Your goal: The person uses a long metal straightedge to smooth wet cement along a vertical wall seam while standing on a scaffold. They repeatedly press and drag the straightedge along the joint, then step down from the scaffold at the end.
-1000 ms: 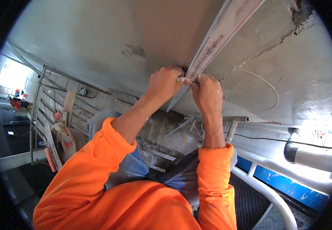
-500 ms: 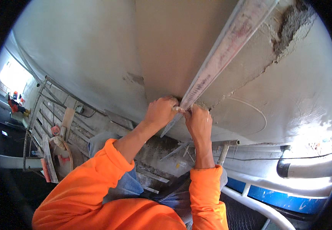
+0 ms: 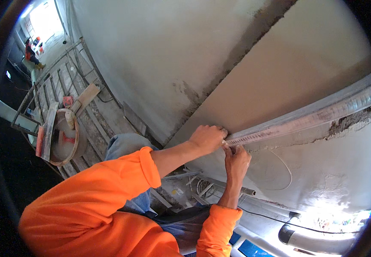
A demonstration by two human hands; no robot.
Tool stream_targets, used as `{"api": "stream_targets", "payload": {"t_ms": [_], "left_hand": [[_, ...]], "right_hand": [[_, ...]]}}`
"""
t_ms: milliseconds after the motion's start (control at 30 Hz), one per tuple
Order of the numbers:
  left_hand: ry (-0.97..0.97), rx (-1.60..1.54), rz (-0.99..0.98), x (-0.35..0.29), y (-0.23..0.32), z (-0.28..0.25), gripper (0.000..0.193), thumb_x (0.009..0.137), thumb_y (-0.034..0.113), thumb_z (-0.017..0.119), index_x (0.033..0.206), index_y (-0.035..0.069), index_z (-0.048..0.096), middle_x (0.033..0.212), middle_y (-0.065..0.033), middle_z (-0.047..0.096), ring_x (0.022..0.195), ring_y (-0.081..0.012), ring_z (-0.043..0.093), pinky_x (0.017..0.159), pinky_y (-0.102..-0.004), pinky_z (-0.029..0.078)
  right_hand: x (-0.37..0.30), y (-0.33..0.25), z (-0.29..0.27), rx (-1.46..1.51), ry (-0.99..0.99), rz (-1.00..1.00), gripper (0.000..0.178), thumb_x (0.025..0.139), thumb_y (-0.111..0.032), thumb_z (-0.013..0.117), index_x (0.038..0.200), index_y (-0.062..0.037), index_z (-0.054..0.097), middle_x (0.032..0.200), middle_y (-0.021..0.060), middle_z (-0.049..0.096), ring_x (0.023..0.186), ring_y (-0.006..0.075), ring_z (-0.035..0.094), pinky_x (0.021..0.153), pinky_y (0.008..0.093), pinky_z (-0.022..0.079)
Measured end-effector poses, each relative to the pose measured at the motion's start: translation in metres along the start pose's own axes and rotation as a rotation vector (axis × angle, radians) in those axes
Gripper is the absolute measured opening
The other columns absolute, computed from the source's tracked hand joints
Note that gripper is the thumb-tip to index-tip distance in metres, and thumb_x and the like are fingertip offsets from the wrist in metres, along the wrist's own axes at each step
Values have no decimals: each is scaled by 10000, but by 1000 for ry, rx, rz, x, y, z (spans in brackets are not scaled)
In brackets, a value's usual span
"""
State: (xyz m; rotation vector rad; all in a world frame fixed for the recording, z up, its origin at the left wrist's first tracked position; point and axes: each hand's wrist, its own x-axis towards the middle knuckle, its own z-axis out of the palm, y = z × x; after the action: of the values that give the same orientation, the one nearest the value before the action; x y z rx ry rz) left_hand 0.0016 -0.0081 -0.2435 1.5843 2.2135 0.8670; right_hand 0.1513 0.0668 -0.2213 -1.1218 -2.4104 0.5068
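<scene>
A long metal straightedge (image 3: 296, 123), pinkish and smeared with plaster, lies against the plastered wall (image 3: 142, 47) and runs from my hands to the right rim of the view. Close to its near end, my left hand (image 3: 208, 139) is closed round the upper edge. Just below and to the right, my right hand (image 3: 238, 160) grips the underside, its fingers bent and its knuckles dabbed with plaster. Above the bar spreads a smooth, brownish band of plaster (image 3: 275, 81). A rough dark groove (image 3: 237, 60) borders that band.
To my left stands a round tub (image 3: 77, 147) with tools across its rim, on slatted scaffold boards (image 3: 93, 128). A metal guardrail (image 3: 92, 64) borders the platform. A person (image 3: 31, 53) sits far off at upper left. Coiled cable (image 3: 204, 187) and a large pipe (image 3: 318, 239) lie below.
The view has turned, so the straightedge slants less steeply and points rightward. Both hands still hold its near end and appear farther right. More of the dark groove shows.
</scene>
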Motion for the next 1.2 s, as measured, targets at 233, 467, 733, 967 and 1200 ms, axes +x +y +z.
{"api": "stream_targets", "payload": {"t_ms": [233,467,733,967,1200], "left_hand": [[12,-34,-12,-1,5,-6,302,911,253,742,1182,129,692,1073,-128,753,1021,-388,733,862,-550,576],[202,63,141,0,-1,1,271,860,244,774,1098,120,735,1037,-118,763,1044,-346,723,913,-509,559],[91,-10,49,0,4,-2,262,890,244,766,1091,81,722,1063,-130,756,1059,-352,724,903,-489,568],[92,-53,30,-1,8,-8,266,894,260,765,1080,80,706,1044,-150,749,1042,-375,723,887,-514,572],[160,-69,-57,-1,3,-3,379,831,400,837,1076,124,753,1064,-134,762,1004,-393,731,837,-525,585]], "right_hand": [[-1,3,1,-39,11,10,312,885,-290,837,879,9,747,850,223,739,818,462,712,733,516,541],[0,2,1,-11,4,-13,284,883,-272,831,907,0,755,890,217,746,843,459,715,751,518,545],[-1,8,2,-23,-23,0,326,894,-315,820,916,0,740,885,234,731,851,485,702,741,546,539],[2,10,3,-38,-23,14,386,891,-364,818,905,4,703,873,259,716,847,502,691,720,573,532],[-1,9,4,-54,10,39,359,868,-331,851,960,6,768,840,231,730,811,464,705,717,517,535]]}}
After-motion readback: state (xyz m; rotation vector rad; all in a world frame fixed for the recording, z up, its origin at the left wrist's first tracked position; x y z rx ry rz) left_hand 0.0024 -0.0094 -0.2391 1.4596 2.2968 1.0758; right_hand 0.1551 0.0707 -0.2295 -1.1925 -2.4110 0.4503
